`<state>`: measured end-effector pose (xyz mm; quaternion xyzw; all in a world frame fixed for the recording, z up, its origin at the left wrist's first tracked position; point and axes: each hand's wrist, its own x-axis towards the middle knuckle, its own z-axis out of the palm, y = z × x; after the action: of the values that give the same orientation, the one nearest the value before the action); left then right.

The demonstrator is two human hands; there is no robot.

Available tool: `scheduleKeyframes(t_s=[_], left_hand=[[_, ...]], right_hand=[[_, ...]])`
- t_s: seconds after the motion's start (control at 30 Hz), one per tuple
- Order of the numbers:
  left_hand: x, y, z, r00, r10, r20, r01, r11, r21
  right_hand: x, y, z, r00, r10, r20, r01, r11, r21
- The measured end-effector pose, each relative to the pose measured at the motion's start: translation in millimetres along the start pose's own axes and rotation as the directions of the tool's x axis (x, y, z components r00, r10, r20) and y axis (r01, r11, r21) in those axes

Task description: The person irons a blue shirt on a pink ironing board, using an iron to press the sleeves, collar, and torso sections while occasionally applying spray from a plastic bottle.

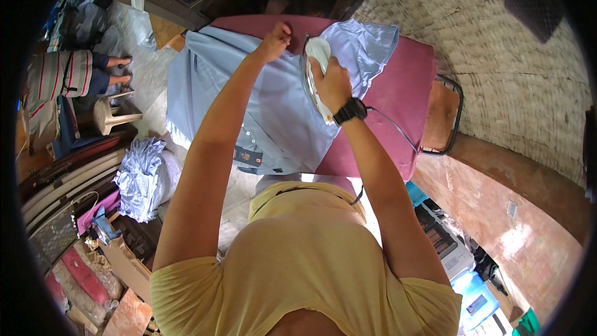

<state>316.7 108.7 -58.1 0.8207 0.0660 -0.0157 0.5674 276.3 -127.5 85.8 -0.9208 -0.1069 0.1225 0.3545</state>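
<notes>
A light blue button-up shirt is spread across a maroon-covered ironing board. My right hand grips the handle of a white clothes iron, which rests on the shirt near its wrinkled right part. Up by the shirt's far edge is my left hand, its fingers curled closed; whether cloth is pinched in them is hidden. A dark tag lies on the shirt's near edge, beside a row of small buttons.
The iron's dark cord runs over the board's right side. A metal-framed end juts out there. To the left are a heap of crumpled blue clothes and a beige stool. Another person's legs show beyond. A blue water container stands lower right.
</notes>
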Motion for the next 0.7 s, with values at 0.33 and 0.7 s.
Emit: scheduleKeyframes(t_s=[0.33, 0.7], left_hand=[[3, 9, 6, 1.000, 0.027, -0.001, -0.026, 0.965, 0.260], [2, 19, 20, 0.994, -0.007, -0.106, 0.038, 0.957, 0.287]], right_hand=[[55, 33, 0, 0.937, 0.003, -0.349, -0.034, 0.996, -0.084], [-74, 61, -24, 0.993, -0.115, 0.024, 0.114, 0.993, 0.025]])
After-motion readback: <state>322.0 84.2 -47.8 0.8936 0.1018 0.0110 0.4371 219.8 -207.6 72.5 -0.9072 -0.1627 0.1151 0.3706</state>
